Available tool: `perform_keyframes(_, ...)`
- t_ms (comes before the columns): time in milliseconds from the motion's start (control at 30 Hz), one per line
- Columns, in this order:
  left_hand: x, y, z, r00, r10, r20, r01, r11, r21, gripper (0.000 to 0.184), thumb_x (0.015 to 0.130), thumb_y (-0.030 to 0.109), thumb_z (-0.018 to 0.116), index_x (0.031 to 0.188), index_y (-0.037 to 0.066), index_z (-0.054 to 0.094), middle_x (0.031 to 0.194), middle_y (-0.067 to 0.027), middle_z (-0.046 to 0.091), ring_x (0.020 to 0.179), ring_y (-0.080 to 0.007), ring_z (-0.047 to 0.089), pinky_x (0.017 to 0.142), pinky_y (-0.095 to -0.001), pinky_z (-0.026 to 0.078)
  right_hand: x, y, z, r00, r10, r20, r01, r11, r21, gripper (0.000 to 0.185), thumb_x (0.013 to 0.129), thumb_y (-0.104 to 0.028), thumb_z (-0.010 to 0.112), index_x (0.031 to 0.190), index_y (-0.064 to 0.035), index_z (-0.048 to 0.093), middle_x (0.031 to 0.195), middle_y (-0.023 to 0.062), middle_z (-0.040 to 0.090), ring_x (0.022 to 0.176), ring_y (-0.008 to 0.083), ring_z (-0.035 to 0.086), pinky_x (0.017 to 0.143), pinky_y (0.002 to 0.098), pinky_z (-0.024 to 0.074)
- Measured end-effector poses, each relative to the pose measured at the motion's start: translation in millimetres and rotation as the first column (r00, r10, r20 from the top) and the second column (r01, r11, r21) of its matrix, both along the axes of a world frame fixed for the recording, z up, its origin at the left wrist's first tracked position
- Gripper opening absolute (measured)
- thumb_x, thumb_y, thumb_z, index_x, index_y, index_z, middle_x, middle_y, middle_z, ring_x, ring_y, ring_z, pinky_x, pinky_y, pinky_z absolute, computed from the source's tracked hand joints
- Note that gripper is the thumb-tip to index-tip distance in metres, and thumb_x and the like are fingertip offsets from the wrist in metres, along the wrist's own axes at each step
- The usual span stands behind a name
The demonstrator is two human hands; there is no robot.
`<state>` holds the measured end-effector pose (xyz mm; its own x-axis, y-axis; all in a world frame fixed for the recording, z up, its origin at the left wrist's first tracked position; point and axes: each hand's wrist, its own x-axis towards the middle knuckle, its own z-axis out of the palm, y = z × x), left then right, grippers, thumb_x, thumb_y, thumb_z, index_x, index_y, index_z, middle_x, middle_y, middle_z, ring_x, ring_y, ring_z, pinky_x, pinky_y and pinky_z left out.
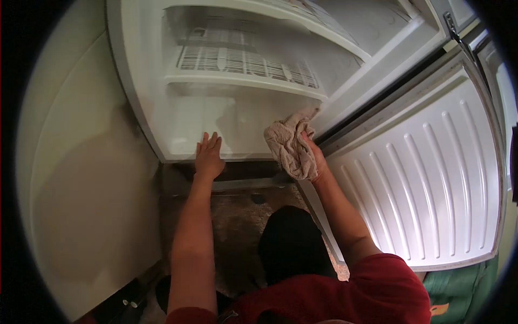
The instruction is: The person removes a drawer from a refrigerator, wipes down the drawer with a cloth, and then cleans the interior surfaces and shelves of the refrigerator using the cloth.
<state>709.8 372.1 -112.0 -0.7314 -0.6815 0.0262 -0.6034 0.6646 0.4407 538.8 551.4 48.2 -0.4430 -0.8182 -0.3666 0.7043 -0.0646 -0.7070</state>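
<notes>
A crumpled beige cloth (291, 143) is bunched in my right hand (317, 156), by the lower right corner of the freezer's opening. The thumb and part of the palm show; the cloth covers the rest of the fingers. My left hand (209, 154) reaches to the front edge of the freezer's bottom compartment (191, 116), fingers stretched out and holding nothing. Whether its fingertips press on the compartment floor I cannot tell. Above that compartment sits a white slatted shelf (248, 65).
The white ribbed freezer door (415, 183) stands wide open on the right, hinged near the top right. A pale wall (81, 162) rises close on the left. Below the freezer is a brown floor (237, 232), with my dark-clothed knee (294, 243) over it. Green fabric (458, 291) lies at the bottom right.
</notes>
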Motion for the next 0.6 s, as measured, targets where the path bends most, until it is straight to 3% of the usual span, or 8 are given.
perform_keyframes(33, -0.1, -1.0, -0.3, 0.999, 0.009, -0.043, -0.008, 1.0, 0.007, 0.072, 0.074, 0.014, 0.066, 0.139, 0.011, 0.035, 0.15, -0.0028, 0.021, 0.14, -0.0248, 0.01, 0.114, -0.0423, 0.013, -11.8, -2.0, -15.6, 0.928, 0.075, -0.365, -0.03, 0.991, 0.129, 0.025, 0.091, -0.02, 0.052, 0.111, -0.0048, 0.055, 0.095, 0.0034, 0.059, 0.083, 0.0127, 0.056, 0.073, 0.0281, 0.0465)
perform_keyframes(100, 0.5, 1.6, -2.8, 0.993, 0.013, -0.117, -0.01, 0.999, 0.031, 0.069, 0.073, 0.008, 0.065, 0.137, 0.01, 0.038, 0.149, -0.0031, 0.024, 0.14, -0.0248, 0.011, 0.114, -0.0425, 0.014, -29.3, -6.2, -50.9, 0.427, 0.304, -0.851, 0.061, 0.93, 0.363, 0.032, 0.089, -0.021, 0.055, 0.116, -0.0038, 0.052, 0.099, 0.0045, 0.058, 0.084, 0.0157, 0.055, 0.072, 0.0304, 0.0455)
perform_keyframes(133, -0.1, 0.8, -4.5, 0.993, 0.018, -0.118, -0.018, 1.0, 0.008, 0.069, 0.073, 0.009, 0.065, 0.137, 0.01, 0.038, 0.149, -0.0031, 0.024, 0.14, -0.0251, 0.012, 0.113, -0.043, 0.014, -26.7, -8.7, -57.4, 0.669, 0.115, -0.734, 0.099, 0.965, 0.241, 0.038, 0.091, -0.024, 0.052, 0.122, -0.0025, 0.046, 0.104, 0.0055, 0.057, 0.084, 0.0192, 0.056, 0.07, 0.0321, 0.0447)
perform_keyframes(233, -0.8, -0.2, -12.9, 0.994, 0.018, -0.112, -0.023, 0.999, -0.039, 0.07, 0.072, 0.009, 0.066, 0.136, 0.01, 0.038, 0.148, -0.0032, 0.026, 0.14, -0.0259, 0.014, 0.112, -0.0443, 0.017, -16.1, -26.7, -37.0, 0.828, -0.066, -0.557, 0.246, 0.935, 0.254, 0.04, 0.093, -0.028, 0.05, 0.124, -0.0029, 0.045, 0.109, 0.0065, 0.056, 0.093, 0.0209, 0.056, 0.078, 0.0346, 0.0457)
perform_keyframes(367, 0.5, 1.1, -10.7, 0.993, -0.006, -0.119, -0.002, 0.998, -0.065, 0.07, 0.072, 0.008, 0.066, 0.136, 0.01, 0.038, 0.148, -0.0033, 0.026, 0.139, -0.0259, 0.014, 0.112, -0.0445, 0.017, -47.7, -54.6, -40.6, 0.986, -0.142, -0.089, 0.122, 0.973, -0.197, 0.047, 0.094, -0.033, 0.051, 0.128, -0.0031, 0.04, 0.123, 0.0112, 0.05, 0.115, 0.0259, 0.048, 0.097, 0.0413, 0.0403)
perform_keyframes(467, 1.9, 0.9, -10.6, 0.998, -0.013, -0.066, 0.009, 0.998, -0.065, 0.074, 0.074, 0.014, 0.068, 0.139, 0.011, 0.034, 0.15, -0.0034, 0.022, 0.14, -0.0252, 0.011, 0.113, -0.0438, 0.015, -60.5, -82.8, -33.3, 0.971, -0.159, -0.178, 0.098, 0.946, -0.31, 0.059, 0.091, -0.034, 0.054, 0.135, -0.0029, 0.03, 0.132, 0.0134, 0.042, 0.117, 0.029, 0.046, 0.1, 0.042, 0.0374)
perform_keyframes(567, -0.1, 1.2, -9.3, 1.0, -0.009, -0.015, 0.008, 0.999, -0.046, 0.076, 0.075, 0.019, 0.069, 0.141, 0.012, 0.031, 0.151, -0.0038, 0.019, 0.14, -0.0253, 0.009, 0.114, -0.0435, 0.013, -54.1, -108.9, -44.3, 0.487, -0.271, -0.83, 0.231, 0.957, -0.177, 0.077, 0.087, -0.035, 0.06, 0.142, -0.004, 0.016, 0.141, 0.0163, 0.029, 0.123, 0.0333, 0.039, 0.104, 0.0426, 0.0319)
perform_keyframes(600, -1.7, 1.1, -6.7, 1.0, -0.001, -0.01, 0.0, 0.999, -0.038, 0.077, 0.075, 0.019, 0.069, 0.141, 0.012, 0.031, 0.151, -0.0039, 0.019, 0.14, -0.0254, 0.009, 0.114, -0.0435, 0.013, -54.5, -121.5, -68.6, 0.416, -0.233, -0.879, 0.168, 0.97, -0.177, 0.088, 0.084, -0.04, 0.061, 0.144, -0.0063, 0.007, 0.145, 0.0208, 0.019, 0.128, 0.0377, 0.031, 0.106, 0.044, 0.0285)
